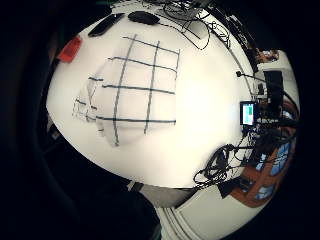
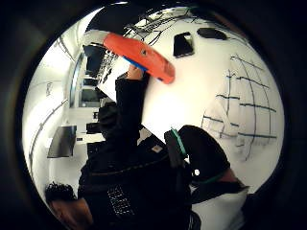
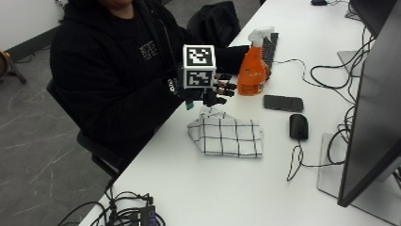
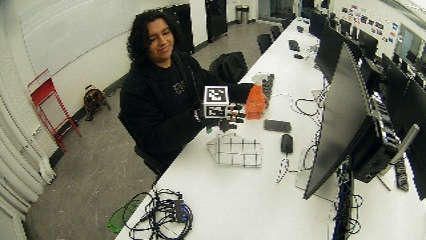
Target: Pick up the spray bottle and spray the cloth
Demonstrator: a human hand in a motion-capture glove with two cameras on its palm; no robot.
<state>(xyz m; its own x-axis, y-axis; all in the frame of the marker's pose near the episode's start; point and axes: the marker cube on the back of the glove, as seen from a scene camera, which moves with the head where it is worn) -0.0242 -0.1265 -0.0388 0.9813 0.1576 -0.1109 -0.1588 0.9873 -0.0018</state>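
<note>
An orange spray bottle (image 3: 252,75) with a white trigger head stands on the white table (image 3: 213,188), at the far side of the cloth from the camera. The person's bare left hand (image 2: 135,72) is at the bottle (image 2: 141,55), with its sleeve reaching in from behind. A white cloth (image 3: 228,136) with a dark grid lies crumpled on the table; the little finger side palm view shows the cloth (image 1: 135,90) spread below. My gloved right hand (image 3: 210,92) hovers above the cloth's edge nearest the person, just short of the bottle. Its fingers are relaxed and hold nothing.
A black phone (image 3: 283,102) and a black mouse (image 3: 299,126) lie just beyond the cloth. A keyboard (image 3: 269,47) sits behind the bottle. A large monitor (image 3: 376,108) stands at the table's far side. A bundle of cables (image 3: 125,214) lies at the near corner.
</note>
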